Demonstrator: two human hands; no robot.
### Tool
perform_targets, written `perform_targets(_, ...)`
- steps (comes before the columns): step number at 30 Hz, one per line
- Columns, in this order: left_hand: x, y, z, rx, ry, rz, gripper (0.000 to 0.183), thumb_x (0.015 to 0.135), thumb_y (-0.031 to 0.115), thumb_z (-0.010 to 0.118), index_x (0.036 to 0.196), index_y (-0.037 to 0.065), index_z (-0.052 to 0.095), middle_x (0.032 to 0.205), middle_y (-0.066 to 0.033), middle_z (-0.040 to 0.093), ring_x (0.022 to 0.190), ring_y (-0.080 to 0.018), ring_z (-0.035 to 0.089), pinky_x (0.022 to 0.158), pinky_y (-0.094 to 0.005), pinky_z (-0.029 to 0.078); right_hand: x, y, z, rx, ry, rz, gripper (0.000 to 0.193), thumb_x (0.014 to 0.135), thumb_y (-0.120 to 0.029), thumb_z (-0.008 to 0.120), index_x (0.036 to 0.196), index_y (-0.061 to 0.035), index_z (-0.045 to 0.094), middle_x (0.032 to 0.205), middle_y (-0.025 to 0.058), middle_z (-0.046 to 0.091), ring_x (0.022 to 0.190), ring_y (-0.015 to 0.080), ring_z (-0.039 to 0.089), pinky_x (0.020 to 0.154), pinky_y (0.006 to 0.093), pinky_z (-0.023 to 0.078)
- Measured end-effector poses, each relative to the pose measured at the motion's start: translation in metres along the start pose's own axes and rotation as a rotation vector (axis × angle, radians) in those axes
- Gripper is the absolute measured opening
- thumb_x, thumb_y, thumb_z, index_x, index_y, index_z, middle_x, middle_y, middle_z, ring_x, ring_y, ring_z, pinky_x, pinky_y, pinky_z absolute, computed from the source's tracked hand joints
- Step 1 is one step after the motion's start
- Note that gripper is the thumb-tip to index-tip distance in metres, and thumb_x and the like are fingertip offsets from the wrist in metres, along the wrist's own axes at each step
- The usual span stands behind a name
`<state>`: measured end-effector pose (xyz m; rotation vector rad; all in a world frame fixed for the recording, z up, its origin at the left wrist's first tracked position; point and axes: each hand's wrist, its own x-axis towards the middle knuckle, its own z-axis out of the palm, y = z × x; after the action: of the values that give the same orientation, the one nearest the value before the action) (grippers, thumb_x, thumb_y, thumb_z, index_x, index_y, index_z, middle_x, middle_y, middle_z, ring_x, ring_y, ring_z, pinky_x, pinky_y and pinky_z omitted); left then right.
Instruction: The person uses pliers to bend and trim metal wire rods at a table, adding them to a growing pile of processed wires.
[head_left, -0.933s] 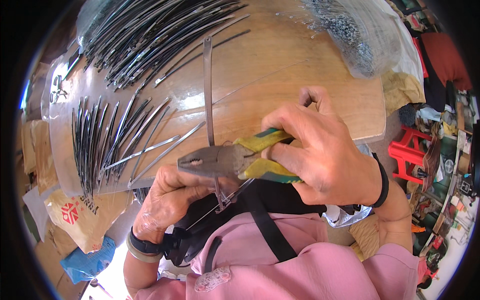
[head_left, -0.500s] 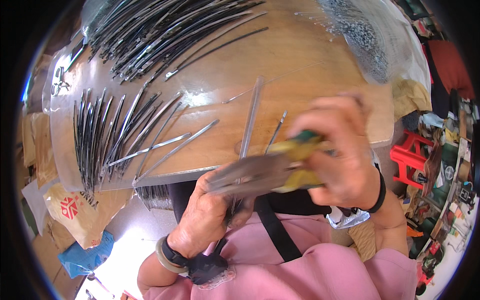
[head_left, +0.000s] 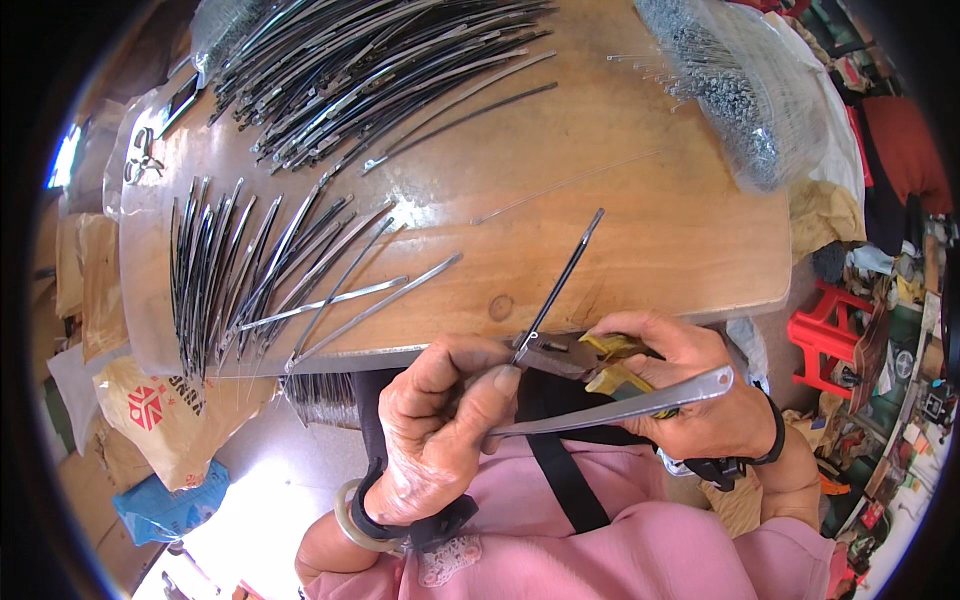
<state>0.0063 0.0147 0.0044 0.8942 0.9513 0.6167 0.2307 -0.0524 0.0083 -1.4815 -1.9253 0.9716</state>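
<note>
My left hand (head_left: pixel 445 420) is closed in a pinch on a silver flat metal strip (head_left: pixel 610 407), which sticks out to the right and crosses in front of my right hand. The strip's far end has a small hole. In my right hand (head_left: pixel 690 385) is a pair of pliers (head_left: pixel 620 362) with yellow and dark handles, its jaws close to my left fingertips. A thin dark strip (head_left: pixel 560 284) with a pale end slants up from the jaws and left thumb over the table edge. Whether the jaws grip it, I cannot tell.
On the wooden table (head_left: pixel 640 260) lie a big pile of dark strips (head_left: pixel 370 90) and a smaller fan of strips (head_left: pixel 240 290). A plastic bag of thin wires (head_left: pixel 735 110) lies at the far right. Scissors (head_left: pixel 143 155) sit far left. A red stool (head_left: pixel 830 335) stands right.
The silver strip has swung from pointing up over the table to pointing right. My right hand and the pliers have dropped lower, with the jaws now beside my left fingertips.
</note>
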Motion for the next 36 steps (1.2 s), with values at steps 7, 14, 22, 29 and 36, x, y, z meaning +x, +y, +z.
perform_targets(7, -0.008, -0.008, -0.021, 0.093, 0.048, 0.118, 0.004, 0.089, -0.002, 0.057, 0.091, -0.004, 0.055, 0.071, -0.0071, 0.057, 0.045, -0.0086, 0.045, 0.040, -0.0216, 0.031, 0.014, -0.005, 0.014, -0.190, -0.102, -0.202, 0.035, 0.064, -0.017, 0.073, 0.085, 0.0043, 0.055, 0.089, 0.0162, 0.052, 0.077, 0.0302, 0.059, 0.067, 0.0365, 0.050)
perform_targets(14, 0.003, 0.019, -0.058, 0.071, 0.222, 0.056, 0.008, 0.092, 0.005, 0.056, 0.088, -0.002, 0.057, 0.065, -0.0029, 0.056, 0.047, -0.0058, 0.045, 0.043, -0.0197, 0.033, 0.070, -0.001, 0.020, 0.006, -0.121, -0.251, 0.031, 0.076, -0.017, 0.074, 0.093, 0.0044, 0.060, 0.099, 0.0189, 0.057, 0.079, 0.0346, 0.060, 0.066, 0.0383, 0.051)
perform_targets(22, 0.007, 0.039, -0.105, 1.321, 0.307, 0.618, 0.028, 0.077, 0.002, 0.070, 0.103, -0.003, 0.063, 0.095, -0.0162, 0.058, 0.083, -0.0322, 0.056, 0.076, -0.0394, 0.046, 0.121, 0.014, -0.003, -0.745, 0.120, -0.362, 0.015, 0.066, -0.004, 0.065, 0.078, 0.0041, 0.062, 0.090, 0.0144, 0.052, 0.081, 0.0289, 0.054, 0.064, 0.0363, 0.048)
perform_targets(29, 0.029, 0.025, -0.132, 1.577, 0.314, 0.716, 0.025, 0.074, 0.004, 0.072, 0.097, -0.001, 0.066, 0.090, -0.0123, 0.057, 0.084, -0.0292, 0.053, 0.078, -0.0412, 0.039, 0.150, 0.017, -0.004, -0.953, -0.054, -0.437, 0.016, 0.062, -0.003, 0.062, 0.073, 0.0071, 0.057, 0.085, 0.0144, 0.048, 0.075, 0.0269, 0.050, 0.063, 0.0339, 0.048)
perform_targets(36, 0.024, 0.042, -0.087, 1.029, 0.193, 0.636, 0.038, 0.071, -0.003, 0.070, 0.108, -0.004, 0.063, 0.097, -0.0189, 0.061, 0.090, -0.0318, 0.060, 0.080, -0.0369, 0.048, 0.141, 0.020, -0.024, -0.743, 0.170, -0.404, 0.024, 0.058, -0.001, 0.068, 0.079, 0.0064, 0.058, 0.099, 0.0180, 0.056, 0.081, 0.0311, 0.058, 0.066, 0.0361, 0.050)
